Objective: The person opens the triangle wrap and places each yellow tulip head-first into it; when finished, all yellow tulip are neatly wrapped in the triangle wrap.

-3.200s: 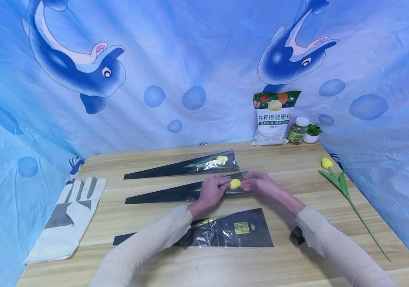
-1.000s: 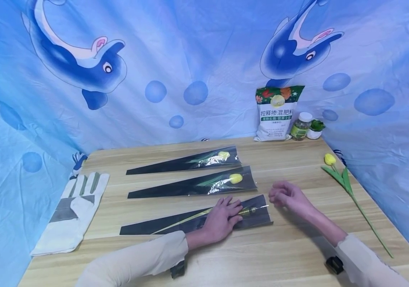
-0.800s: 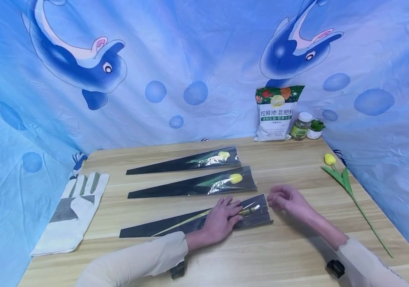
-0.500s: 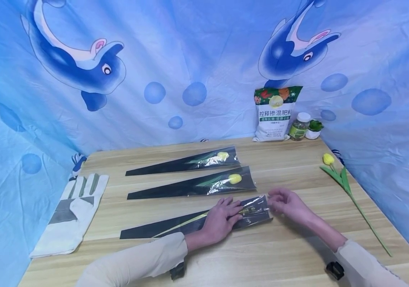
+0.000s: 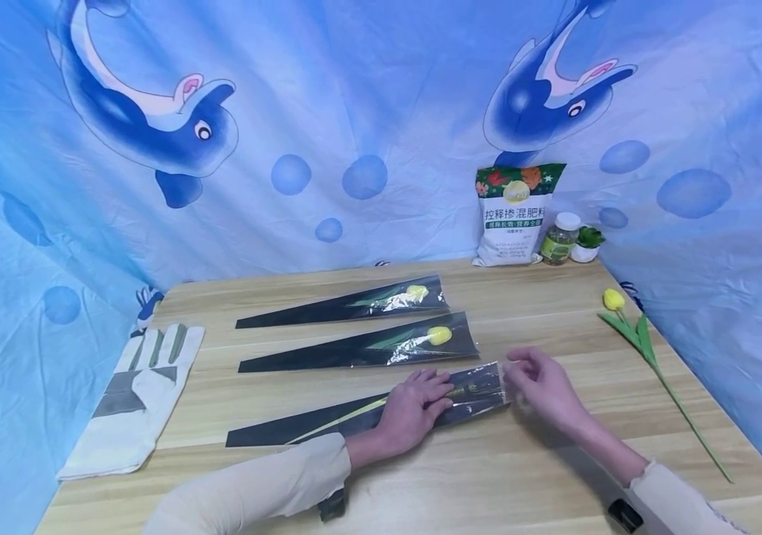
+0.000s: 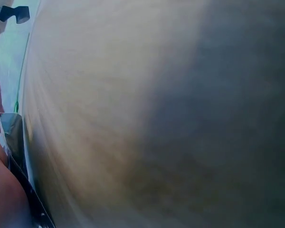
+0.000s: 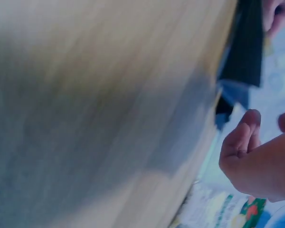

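We see the left hand (image 5: 414, 412) pressing flat, fingers straight, on the nearest black flower sleeve (image 5: 327, 425), which lies near the front of the wooden table (image 5: 488, 483). The right hand (image 5: 541, 383) pinches the sleeve's clear wide mouth at its right end. Two filled sleeves, each holding a yellow tulip (image 5: 439, 335), lie just beyond. A loose tulip (image 5: 613, 299) rests at far right; a work glove (image 5: 129, 405) at left.

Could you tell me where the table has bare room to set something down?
Bare wood lies along the near edge of the table, between the hands and the loose tulip, and behind the sleeves toward the bag. The middle, with three sleeves, is crowded.
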Available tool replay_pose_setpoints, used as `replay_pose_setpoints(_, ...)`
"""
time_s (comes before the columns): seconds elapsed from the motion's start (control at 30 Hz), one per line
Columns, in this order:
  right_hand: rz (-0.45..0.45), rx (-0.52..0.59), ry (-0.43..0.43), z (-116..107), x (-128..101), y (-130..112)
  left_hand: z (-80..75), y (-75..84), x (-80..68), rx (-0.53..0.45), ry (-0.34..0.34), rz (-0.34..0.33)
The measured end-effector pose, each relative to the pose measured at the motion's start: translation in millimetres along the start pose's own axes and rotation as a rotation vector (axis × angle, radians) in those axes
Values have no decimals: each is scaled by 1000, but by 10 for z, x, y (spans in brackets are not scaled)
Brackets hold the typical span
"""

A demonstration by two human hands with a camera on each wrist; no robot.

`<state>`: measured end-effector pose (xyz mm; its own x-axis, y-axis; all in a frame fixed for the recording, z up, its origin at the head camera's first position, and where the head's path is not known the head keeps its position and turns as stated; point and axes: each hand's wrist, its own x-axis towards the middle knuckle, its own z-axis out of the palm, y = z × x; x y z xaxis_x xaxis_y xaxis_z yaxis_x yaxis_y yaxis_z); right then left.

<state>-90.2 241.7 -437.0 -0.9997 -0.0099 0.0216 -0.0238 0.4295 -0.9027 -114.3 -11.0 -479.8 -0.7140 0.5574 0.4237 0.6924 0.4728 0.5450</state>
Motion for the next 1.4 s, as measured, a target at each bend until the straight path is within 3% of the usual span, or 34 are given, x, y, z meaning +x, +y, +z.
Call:
replay_pose_setpoints(0.2, -84, -43, -40, 110, -78, -111, -14, 30, 16, 49, -2, 40)
replay_pose_setpoints(0.43, 40, 97, -46, 129, -74, -50, -52, 1, -6, 96, -58, 22)
replay_pose_setpoints(0.6, 55, 142, -60, 114, -65, -50, -77, -21, -16, 82, -52, -3)
replay_pose_setpoints(0.8, 57, 128, -66, 119, -71, -79, -14, 78, 22, 52, -95, -29)
replay_pose_setpoints(1.03, 48, 161, -112, 133, -66, -67, 68, 120, 44, 80, -28, -39)
replay_pose_setpoints(1.4, 24, 155, -138, 52, -74, -15, 99, 123, 63, -62, 90, -52)
